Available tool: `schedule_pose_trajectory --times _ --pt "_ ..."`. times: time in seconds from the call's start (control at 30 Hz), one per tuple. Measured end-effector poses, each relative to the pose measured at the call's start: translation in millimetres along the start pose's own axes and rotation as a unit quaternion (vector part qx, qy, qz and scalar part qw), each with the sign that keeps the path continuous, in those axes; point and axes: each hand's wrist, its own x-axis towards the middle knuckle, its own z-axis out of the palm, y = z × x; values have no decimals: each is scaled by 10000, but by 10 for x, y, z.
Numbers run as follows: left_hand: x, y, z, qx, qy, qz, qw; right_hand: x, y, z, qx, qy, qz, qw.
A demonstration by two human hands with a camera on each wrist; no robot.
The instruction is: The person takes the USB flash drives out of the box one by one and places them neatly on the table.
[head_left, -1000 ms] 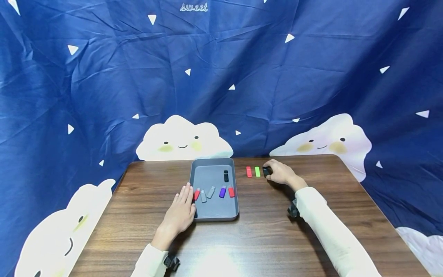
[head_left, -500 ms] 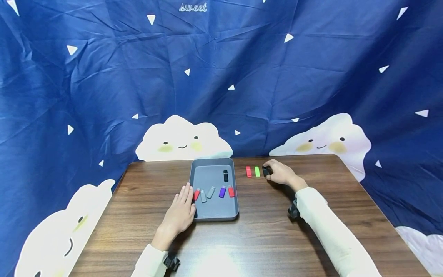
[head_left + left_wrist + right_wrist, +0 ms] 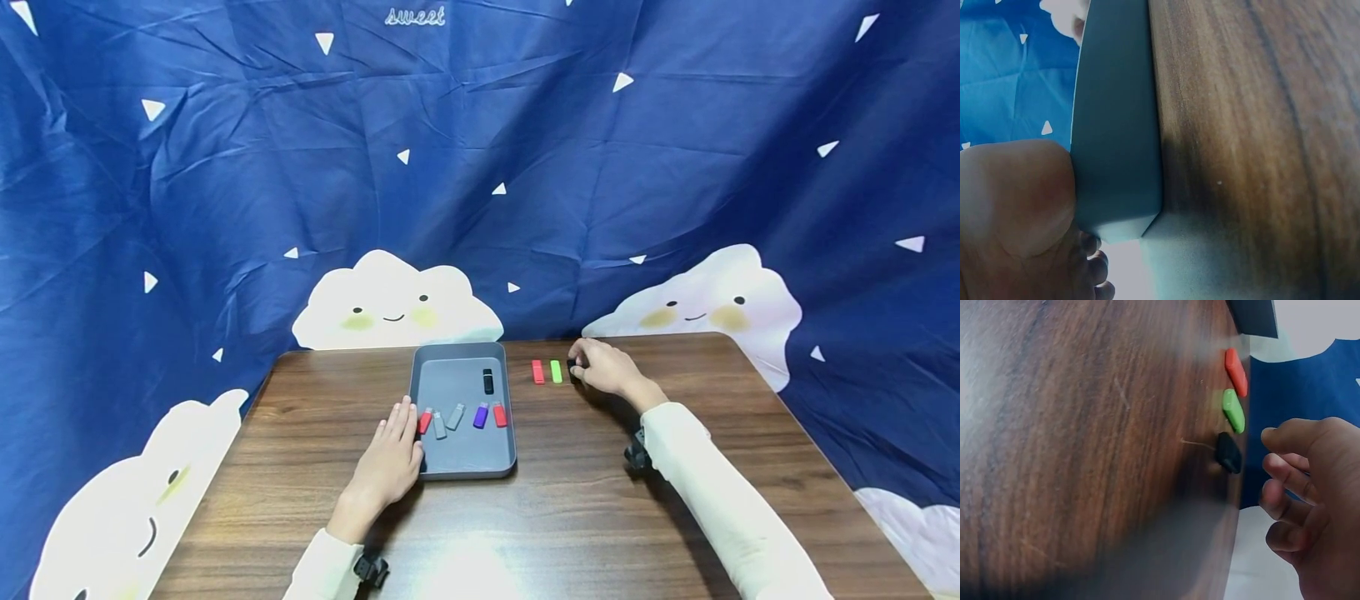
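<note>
My left hand (image 3: 388,460) lies with straight fingers along the left side of a grey tray (image 3: 467,460), touching its wall (image 3: 1116,112). In the tray are a black USB stick (image 3: 488,382), a purple USB stick (image 3: 481,416), two grey ones and two red ones. To the tray's right, a red USB stick (image 3: 1236,372), a green USB stick (image 3: 1234,411) and a black USB stick (image 3: 1228,453) lie in a row on the table. My right hand (image 3: 609,367) is at the black end of this row, fingers loosely bent and holding nothing. The right wrist view shows a gap between fingertips and stick.
The brown wooden table (image 3: 600,517) ends just behind the tray and the row. Behind it hangs a blue curtain (image 3: 525,125) with white clouds and triangles. A small black camera (image 3: 637,454) sits on the right wrist, another (image 3: 371,570) on the left.
My right hand has come off the black USB stick at the end of the row, its fingers lifting slightly back. The left hand and the tray have stayed in place.
</note>
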Motion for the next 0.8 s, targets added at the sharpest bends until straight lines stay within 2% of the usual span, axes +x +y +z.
schedule_pose_trajectory --times 0.23,0.47,0.7,0.8 --pt "-12 61 -85 -267 57 19 9996 36 -87 -67 -148 171 -97 9997" --pt "-28 155 -220 -146 -208 -101 9996 53 -247 -132 -296 429 -298 9982" --pt "-34 110 -166 -282 24 80 9996 73 -367 -158 -420 382 -412 9975" --pt "-31 111 -171 -243 -25 44 9997 82 -425 -172 -471 371 -506 9969"
